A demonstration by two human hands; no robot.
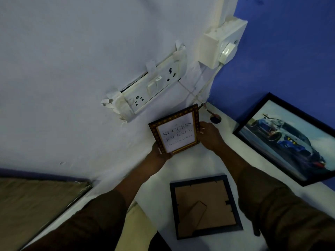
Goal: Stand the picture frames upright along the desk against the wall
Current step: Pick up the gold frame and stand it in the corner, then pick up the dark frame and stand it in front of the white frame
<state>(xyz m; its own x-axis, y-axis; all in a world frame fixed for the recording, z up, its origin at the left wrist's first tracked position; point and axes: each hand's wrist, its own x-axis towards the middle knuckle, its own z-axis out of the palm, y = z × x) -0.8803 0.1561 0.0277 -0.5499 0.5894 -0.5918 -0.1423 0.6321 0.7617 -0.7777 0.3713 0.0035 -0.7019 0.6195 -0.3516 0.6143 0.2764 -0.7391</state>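
so the small patterned frame [175,129] with the "success / journey" print is in both hands right now, held upright with its face to the camera, up close to the pale wall [72,51] near the corner. the left hand [159,151] is closed on the lower left corner and the right hand [210,135] is wrapped around the right edge, fingers curled on it. can't tell if the bottom edge is actually resting on the white worktop [208,160] or hovering just above it, so i'd call this one mid-placement, not done.

the big black frame with the blue car picture [284,140] is propped against the blue wall [290,42] on the right, so that one looks done (though it's leaning on the side wall, not the pale one). the dark frame lying face down [204,205] on the worktop, cardboard back and stand flap showing, hasn't been stood up yet. so by my guess roughly one in, one going in, one left.

stuff in the way: a taped-up socket strip [150,87] sits on the wall just above the small frame, with thin wires [197,95] running down into the corner right behind it, plus a switch box [223,44] higher up. a brown cushion or mattress [36,205] sits off to the left.
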